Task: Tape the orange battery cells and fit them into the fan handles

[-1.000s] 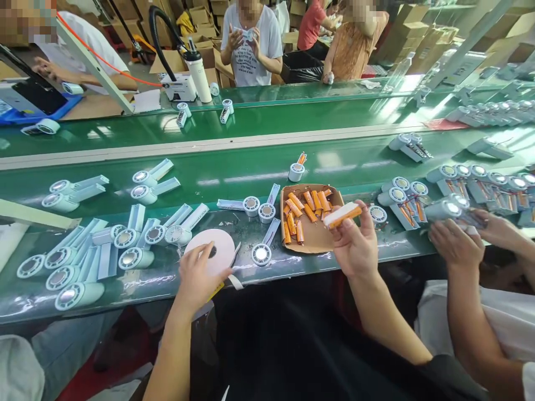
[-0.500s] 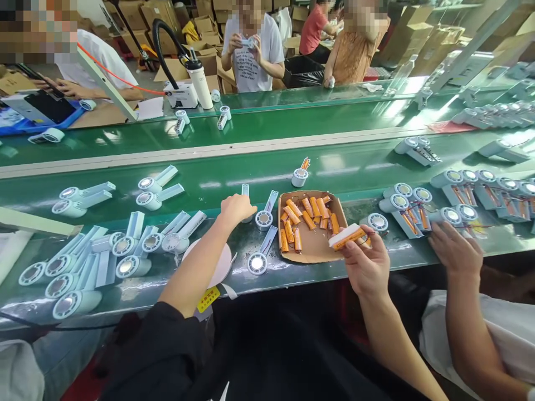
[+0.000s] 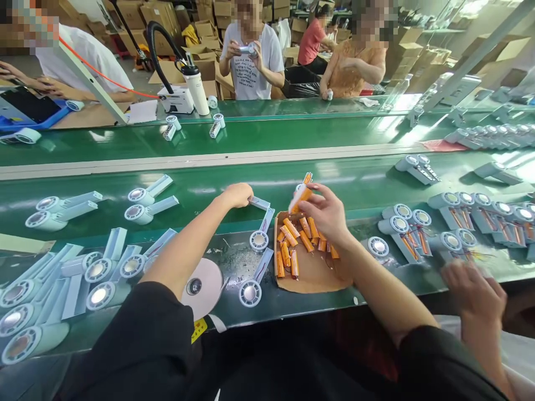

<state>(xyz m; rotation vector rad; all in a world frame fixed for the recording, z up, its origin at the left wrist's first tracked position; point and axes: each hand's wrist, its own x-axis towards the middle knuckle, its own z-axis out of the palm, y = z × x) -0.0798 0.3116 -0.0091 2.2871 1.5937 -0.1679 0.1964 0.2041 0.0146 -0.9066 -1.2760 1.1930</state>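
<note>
Orange cylinder — slim white strip — right hand.

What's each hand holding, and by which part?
Right hand: a battery, pinched near its right end. Left hand: at the left end of a fan; whether it's gripped is hidden.

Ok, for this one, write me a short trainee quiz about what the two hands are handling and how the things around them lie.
1. Besides orange, what colour shows on the cylinder in the right hand?
2. True or false: the pale roll lies inside the cardboard tray.
3. The left hand touches: a) the roll; b) a pale-blue fan part; c) the tray.

Key: 1. White. 2. False; it lies outside, to the left in the picture. 3. b.
</note>
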